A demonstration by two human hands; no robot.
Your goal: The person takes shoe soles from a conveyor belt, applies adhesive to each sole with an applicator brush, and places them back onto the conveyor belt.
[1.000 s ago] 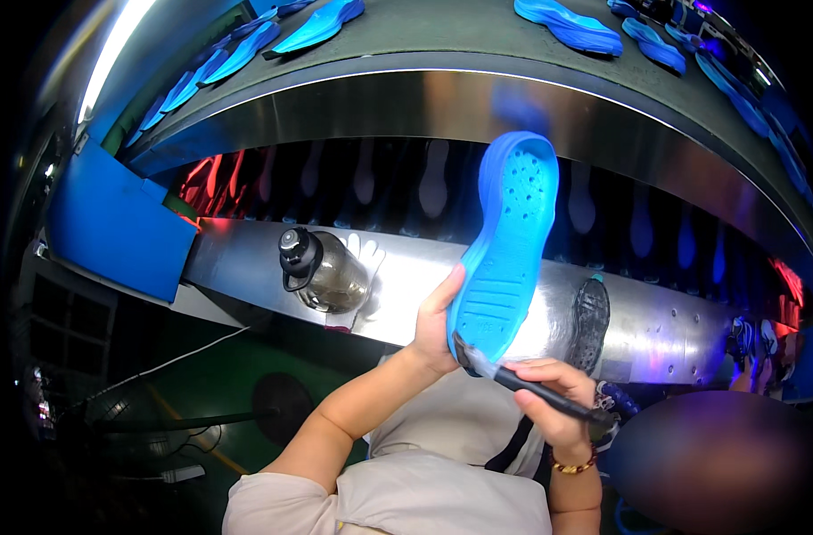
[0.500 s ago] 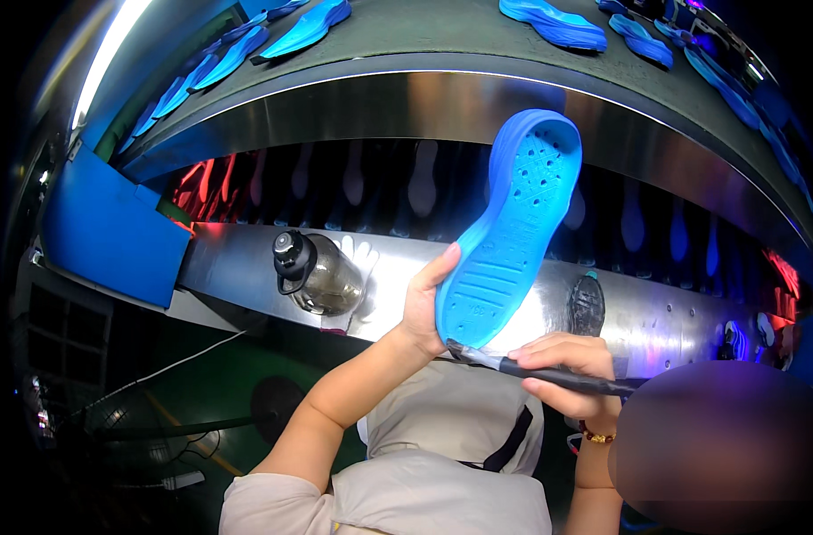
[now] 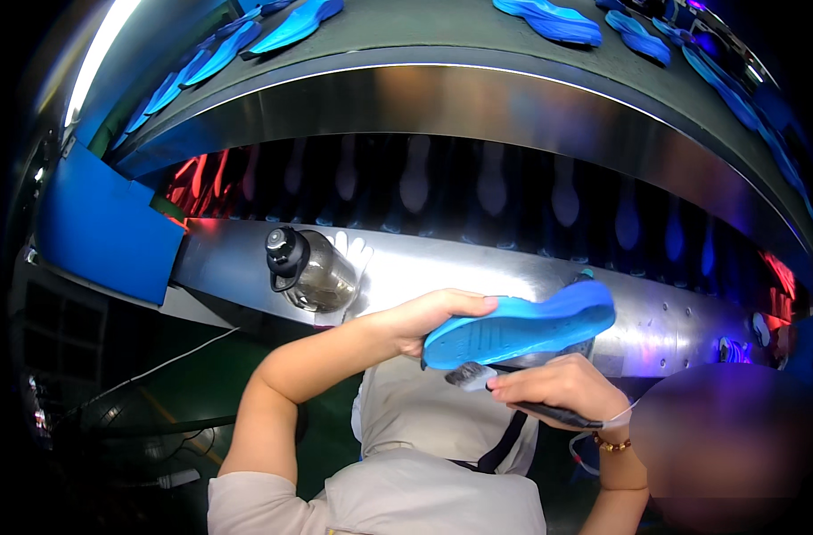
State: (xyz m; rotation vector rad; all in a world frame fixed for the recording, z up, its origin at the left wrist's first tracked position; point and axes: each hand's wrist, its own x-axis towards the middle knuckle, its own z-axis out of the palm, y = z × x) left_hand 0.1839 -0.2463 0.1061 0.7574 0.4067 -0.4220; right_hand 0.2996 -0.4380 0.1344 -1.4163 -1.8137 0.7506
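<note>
A bright blue shoe sole [image 3: 524, 325], heel end to the right, is tilted sideways above the metal ledge. My left hand [image 3: 438, 314] grips it at the toe end, with fingers behind it hidden. Closed around a brush [image 3: 471, 375], my right hand [image 3: 562, 388] is just below the sole. The brush has dark bristles, a pale collar and a black handle; its tip is close to the sole's lower edge, and I cannot tell whether they touch.
A dark clear bottle [image 3: 313, 272] and a white glove [image 3: 353, 252] rest on the metal ledge [image 3: 424, 259]. Above it runs a dark green conveyor belt [image 3: 406, 36] carrying several blue soles [image 3: 549, 21]. A blue panel [image 3: 108, 232] stands left; a blurred round patch covers the lower right.
The sole has swung from nearly upright to nearly level, heel end lowering rightward. My left hand turned with it. The brush has come off the toe edge, its rear end tipping down.
</note>
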